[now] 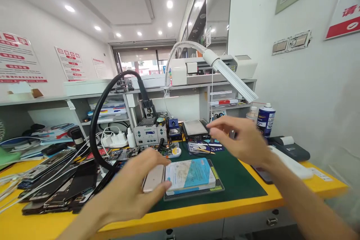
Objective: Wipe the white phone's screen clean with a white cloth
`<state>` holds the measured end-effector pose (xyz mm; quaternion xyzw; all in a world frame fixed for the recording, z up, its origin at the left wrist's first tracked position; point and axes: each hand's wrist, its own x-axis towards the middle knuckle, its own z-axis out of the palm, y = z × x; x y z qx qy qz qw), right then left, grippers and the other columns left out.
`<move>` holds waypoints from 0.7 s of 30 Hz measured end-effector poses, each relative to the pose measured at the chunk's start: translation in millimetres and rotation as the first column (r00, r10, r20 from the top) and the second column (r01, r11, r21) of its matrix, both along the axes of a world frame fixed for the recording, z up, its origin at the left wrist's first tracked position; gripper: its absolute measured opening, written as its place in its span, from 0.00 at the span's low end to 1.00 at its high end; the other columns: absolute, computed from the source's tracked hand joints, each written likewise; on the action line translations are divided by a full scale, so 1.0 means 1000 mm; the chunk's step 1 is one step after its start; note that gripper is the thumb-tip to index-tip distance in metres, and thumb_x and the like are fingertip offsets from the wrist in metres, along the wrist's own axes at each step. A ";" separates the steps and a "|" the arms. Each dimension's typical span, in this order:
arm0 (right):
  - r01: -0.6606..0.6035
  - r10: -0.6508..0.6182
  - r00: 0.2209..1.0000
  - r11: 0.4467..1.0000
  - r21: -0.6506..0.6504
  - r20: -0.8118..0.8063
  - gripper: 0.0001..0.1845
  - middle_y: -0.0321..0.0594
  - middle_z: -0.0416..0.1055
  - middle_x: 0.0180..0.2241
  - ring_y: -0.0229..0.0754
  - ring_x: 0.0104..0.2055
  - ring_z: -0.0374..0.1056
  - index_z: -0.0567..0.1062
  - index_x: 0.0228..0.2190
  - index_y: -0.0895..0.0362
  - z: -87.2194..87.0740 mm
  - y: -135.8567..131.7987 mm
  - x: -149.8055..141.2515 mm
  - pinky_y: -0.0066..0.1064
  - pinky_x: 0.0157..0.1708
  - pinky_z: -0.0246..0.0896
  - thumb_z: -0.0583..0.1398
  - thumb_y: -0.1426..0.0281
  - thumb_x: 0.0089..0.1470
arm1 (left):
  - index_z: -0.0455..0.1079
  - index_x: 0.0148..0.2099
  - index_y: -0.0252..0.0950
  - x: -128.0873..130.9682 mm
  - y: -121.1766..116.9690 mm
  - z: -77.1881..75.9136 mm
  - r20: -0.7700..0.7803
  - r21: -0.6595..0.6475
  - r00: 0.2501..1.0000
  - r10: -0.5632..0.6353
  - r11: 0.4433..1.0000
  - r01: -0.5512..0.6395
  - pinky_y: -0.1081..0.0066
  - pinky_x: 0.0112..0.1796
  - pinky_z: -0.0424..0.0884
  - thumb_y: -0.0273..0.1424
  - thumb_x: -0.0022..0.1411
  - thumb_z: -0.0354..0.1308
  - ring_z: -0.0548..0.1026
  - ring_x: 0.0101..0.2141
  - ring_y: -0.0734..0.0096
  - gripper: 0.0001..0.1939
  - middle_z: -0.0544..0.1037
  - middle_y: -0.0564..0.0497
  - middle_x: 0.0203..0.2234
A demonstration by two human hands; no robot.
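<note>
My left hand (135,187) hovers over the front left of the green mat, thumb and fingers apart with nothing between them. Just beyond its fingers lies a pale phone (155,177), partly covered by the hand in this view. Beside the phone, a blue and white box or thick booklet (191,174) rests on a dark mesh-edged tray (221,186). My right hand (243,138) is raised above the right side of the mat, its thumb and curved fingers apart. I see nothing in its grasp.
A soldering station (151,134) and a flat heating plate (194,128) stand at the back. Phone parts and cables (56,183) pile up on the left. A black hose (95,131) arches there. A spray can (266,120) stands right, under a lamp (234,80).
</note>
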<state>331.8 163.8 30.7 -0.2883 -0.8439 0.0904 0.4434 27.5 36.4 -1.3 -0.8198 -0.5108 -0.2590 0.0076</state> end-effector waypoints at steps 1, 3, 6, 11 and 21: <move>0.015 -0.012 0.999 0.998 -0.055 0.050 0.12 0.39 0.76 0.31 0.39 0.31 0.70 0.79 0.39 0.56 -0.006 0.014 -0.007 0.29 0.31 0.64 0.57 0.63 0.62 | 0.69 0.55 0.42 0.011 0.017 -0.008 -0.029 -0.112 0.997 -0.066 0.992 0.063 0.62 0.50 0.71 0.40 0.61 0.59 0.73 0.48 0.60 0.21 0.74 0.48 0.50; 0.137 -0.107 0.979 0.975 -0.173 0.173 0.14 0.39 0.76 0.31 0.39 0.31 0.70 0.78 0.37 0.57 -0.027 0.045 -0.024 0.29 0.32 0.62 0.55 0.65 0.62 | 0.66 0.61 0.40 0.025 0.045 -0.033 -0.056 -0.248 0.993 -0.100 0.965 0.083 0.58 0.55 0.67 0.45 0.53 0.64 0.70 0.53 0.53 0.34 0.71 0.44 0.54; 0.224 -0.169 0.951 0.954 -0.200 0.258 0.12 0.41 0.76 0.30 0.43 0.33 0.71 0.79 0.39 0.59 -0.065 0.086 -0.043 0.31 0.32 0.60 0.58 0.66 0.58 | 0.61 0.65 0.37 0.031 0.072 -0.069 -0.114 -0.350 0.988 -0.106 0.935 0.060 0.54 0.60 0.61 0.48 0.44 0.69 0.64 0.60 0.45 0.49 0.64 0.40 0.61; 0.322 -0.223 0.899 0.919 -0.226 0.376 0.13 0.48 0.76 0.39 0.51 0.43 0.71 0.79 0.39 0.58 -0.103 0.114 -0.035 0.34 0.38 0.58 0.60 0.64 0.56 | 0.63 0.64 0.39 0.031 0.089 -0.082 -0.125 -0.348 0.986 -0.112 0.935 0.062 0.53 0.63 0.56 0.43 0.45 0.67 0.62 0.60 0.46 0.44 0.66 0.42 0.60; 0.310 -0.011 0.919 0.637 -0.706 0.394 0.19 0.43 0.76 0.24 0.39 0.20 0.71 0.72 0.24 0.59 -0.120 0.149 0.018 0.24 0.14 0.57 0.61 0.56 0.54 | 0.72 0.53 0.39 0.023 0.134 -0.043 -0.135 -0.276 0.989 -0.064 0.961 0.024 0.64 0.48 0.68 0.44 0.64 0.53 0.73 0.49 0.57 0.21 0.76 0.46 0.48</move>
